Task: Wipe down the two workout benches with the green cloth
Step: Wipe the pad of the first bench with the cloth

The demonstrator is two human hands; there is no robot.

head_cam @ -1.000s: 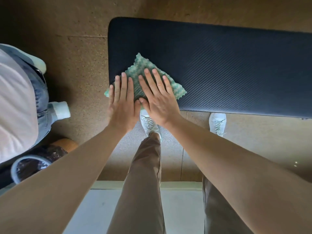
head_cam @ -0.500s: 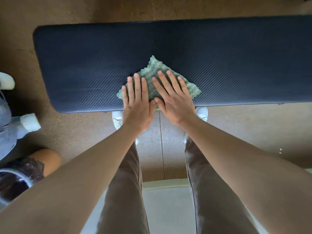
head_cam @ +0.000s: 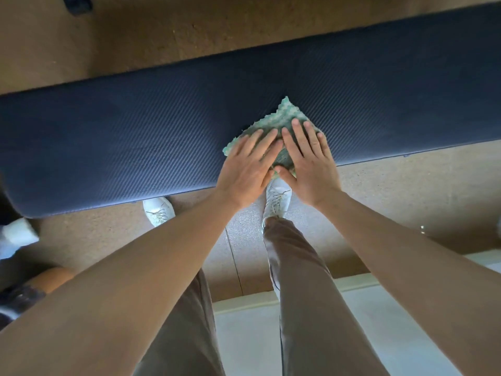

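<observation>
A long dark blue padded workout bench (head_cam: 135, 137) stretches across the head view, tilted slightly up to the right. The green cloth (head_cam: 284, 119) lies flat on the bench near its front edge, right of centre. My left hand (head_cam: 248, 166) and my right hand (head_cam: 309, 164) press down on the cloth side by side, fingers straight and spread, thumbs nearly touching. Most of the cloth is hidden under my palms; its far corner sticks out beyond the fingertips. Only one bench is in view.
Brown speckled floor (head_cam: 406, 191) surrounds the bench. My white shoes (head_cam: 278, 198) stand just under its front edge. Another person's shoe and clothing (head_cam: 16, 234) show at the left edge. A pale mat (head_cam: 249, 335) lies below. A dark object (head_cam: 77, 4) sits top left.
Both hands have slid the cloth rightward along the bench, from near its left end to right of centre. My feet have stepped along with it.
</observation>
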